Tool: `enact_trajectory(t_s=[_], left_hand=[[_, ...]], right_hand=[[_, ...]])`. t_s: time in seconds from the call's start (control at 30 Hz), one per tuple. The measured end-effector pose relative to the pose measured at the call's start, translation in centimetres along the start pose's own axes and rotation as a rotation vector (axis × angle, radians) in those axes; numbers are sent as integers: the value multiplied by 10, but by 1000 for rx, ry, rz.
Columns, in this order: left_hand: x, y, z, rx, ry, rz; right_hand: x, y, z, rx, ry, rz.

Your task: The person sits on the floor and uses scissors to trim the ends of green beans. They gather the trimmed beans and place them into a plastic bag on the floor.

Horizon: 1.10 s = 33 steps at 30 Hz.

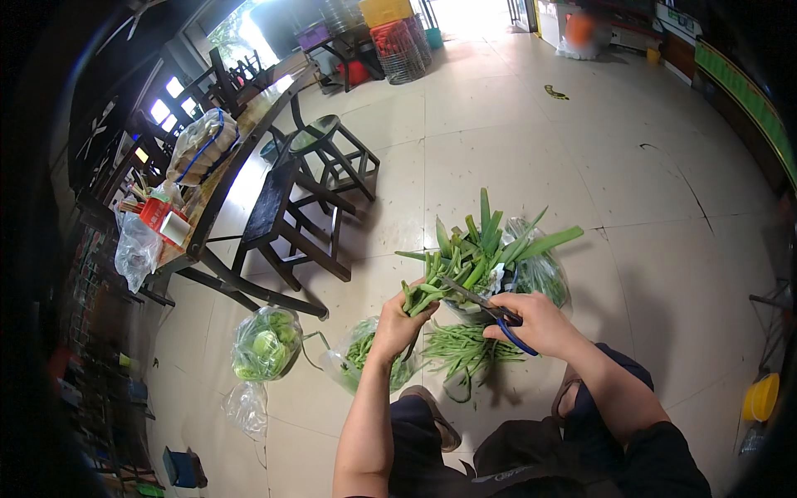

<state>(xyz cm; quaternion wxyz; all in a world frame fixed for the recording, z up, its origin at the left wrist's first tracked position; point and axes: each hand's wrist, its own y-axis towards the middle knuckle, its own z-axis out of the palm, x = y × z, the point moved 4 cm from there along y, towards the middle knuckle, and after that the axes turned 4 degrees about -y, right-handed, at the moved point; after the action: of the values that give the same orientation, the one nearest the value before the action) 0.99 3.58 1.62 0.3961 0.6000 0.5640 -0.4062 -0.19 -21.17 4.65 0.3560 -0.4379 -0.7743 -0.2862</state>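
Note:
My left hand [398, 325] grips a bunch of green beans [423, 296], their ends pointing up and right. In my right hand [529, 319] is a pair of scissors [515, 338] with blue handles, the blades reaching to the bunch. Whether the blades are parted I cannot tell. Below the scissors a loose pile of green beans [467, 348] lies on the floor. Partly behind my left forearm sits a clear plastic bag [348, 361] with cut green beans. Long green leaves and trimmings [476, 239] rise in a heap just beyond my hands, their container mostly hidden.
A clear bag of leafy greens [548, 277] stands beside the heap. Left on the tiled floor are a bag of round green vegetables [266, 345] and an empty-looking plastic bag [247, 408]. A dark bench [271, 199], stool [320, 134] and wooden table [212, 187] stand farther left.

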Motion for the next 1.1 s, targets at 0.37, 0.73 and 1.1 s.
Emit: enact_trajectory(t_s=[0.37, 0.73, 1.1], left_hand=[[9, 4, -2, 55, -135, -122], [1, 2, 6, 45, -124, -144], [2, 3, 9, 25, -116, -148]], right_hand=[[-8, -1, 5, -41, 101, 128], [-3, 1, 17, -165, -54, -100], [7, -4, 22, -122, 54, 71]])
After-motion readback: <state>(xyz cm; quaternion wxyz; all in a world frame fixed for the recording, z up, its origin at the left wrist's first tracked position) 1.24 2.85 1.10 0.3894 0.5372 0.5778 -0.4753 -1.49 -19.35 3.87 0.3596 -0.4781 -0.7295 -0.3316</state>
